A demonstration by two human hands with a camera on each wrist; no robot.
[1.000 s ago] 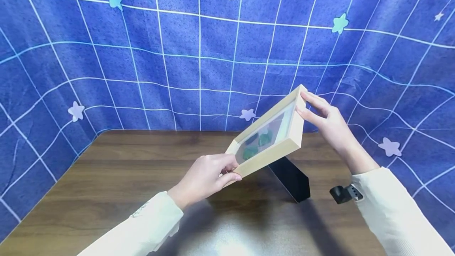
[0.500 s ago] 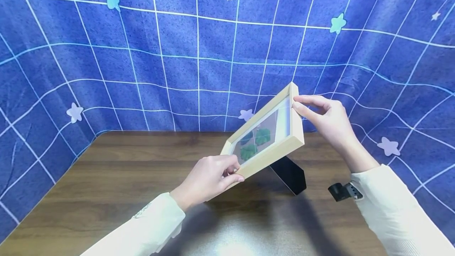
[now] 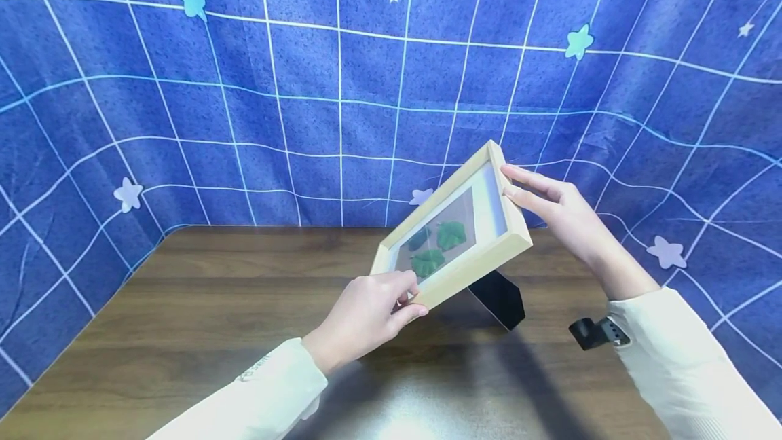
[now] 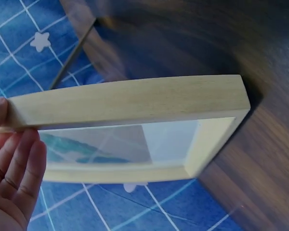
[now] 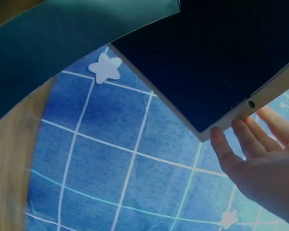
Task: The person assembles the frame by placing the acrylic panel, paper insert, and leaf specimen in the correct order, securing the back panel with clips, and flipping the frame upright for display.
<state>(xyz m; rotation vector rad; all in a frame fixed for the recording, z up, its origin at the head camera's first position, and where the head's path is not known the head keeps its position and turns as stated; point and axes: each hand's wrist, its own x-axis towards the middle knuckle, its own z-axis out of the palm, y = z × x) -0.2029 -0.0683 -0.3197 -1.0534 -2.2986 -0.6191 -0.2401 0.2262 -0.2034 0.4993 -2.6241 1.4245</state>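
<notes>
A pale wooden picture frame (image 3: 467, 276) leans diagonally over the table, its glass facing me. Green leaf shapes show in the picture (image 3: 451, 235) behind the glass. My left hand (image 3: 369, 311) pinches the frame's lower long edge; in the left wrist view its thumb lies on the outer side and its fingers (image 4: 26, 161) over the front. At the upper right side of the frame my right hand (image 3: 559, 212) holds the edge with thumb and fingertips. The right wrist view shows the frame's dark back (image 5: 207, 72). A black stand leg (image 3: 501, 299) juts out from behind, down toward the tabletop.
The brown wooden table (image 3: 232, 290) spreads beneath both arms. Behind it hangs a blue curtain (image 3: 305, 121) with white grid lines and stars. A black strap (image 3: 589, 335) hangs at the right wrist.
The frame has tipped so that its glass and picture show more fully, and its top corner has shifted left. The right fingers have changed their place along the edge. The left hand moved slightly right.
</notes>
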